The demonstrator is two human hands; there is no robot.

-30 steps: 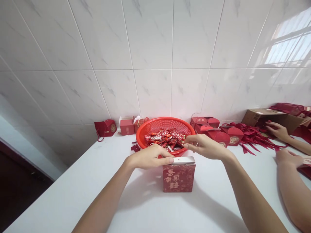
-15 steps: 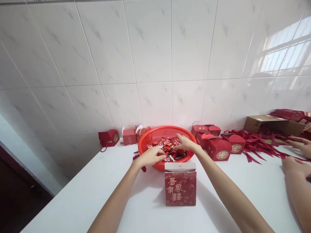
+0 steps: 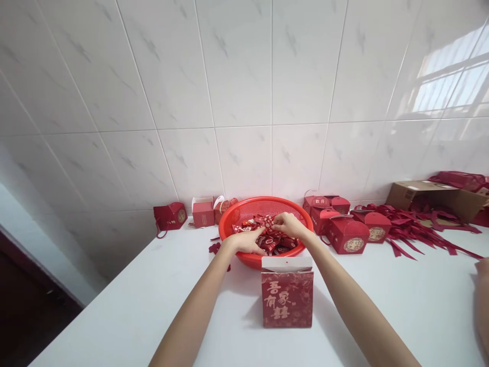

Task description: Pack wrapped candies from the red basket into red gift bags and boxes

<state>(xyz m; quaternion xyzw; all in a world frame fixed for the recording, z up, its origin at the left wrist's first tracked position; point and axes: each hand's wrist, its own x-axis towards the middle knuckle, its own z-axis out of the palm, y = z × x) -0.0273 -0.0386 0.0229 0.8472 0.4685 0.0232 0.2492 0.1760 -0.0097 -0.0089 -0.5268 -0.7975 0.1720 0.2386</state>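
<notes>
Lying between left grip (image 3: 247,241) and right grip (image 3: 287,225): packets (image 3: 272,245).

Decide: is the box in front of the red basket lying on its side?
No, the box stands upright on the table before the red basket.

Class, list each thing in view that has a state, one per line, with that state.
Character-printed gift box: upright, white top flap raised
Red plastic colander: upright, holding sweets
Wrapped sweets: loose, heaped
Left hand: at the sweets, grip unclear
Right hand: at the sweets, grip unclear
Cardboard carton: open
Dark red ribbons: loose, piled
</notes>
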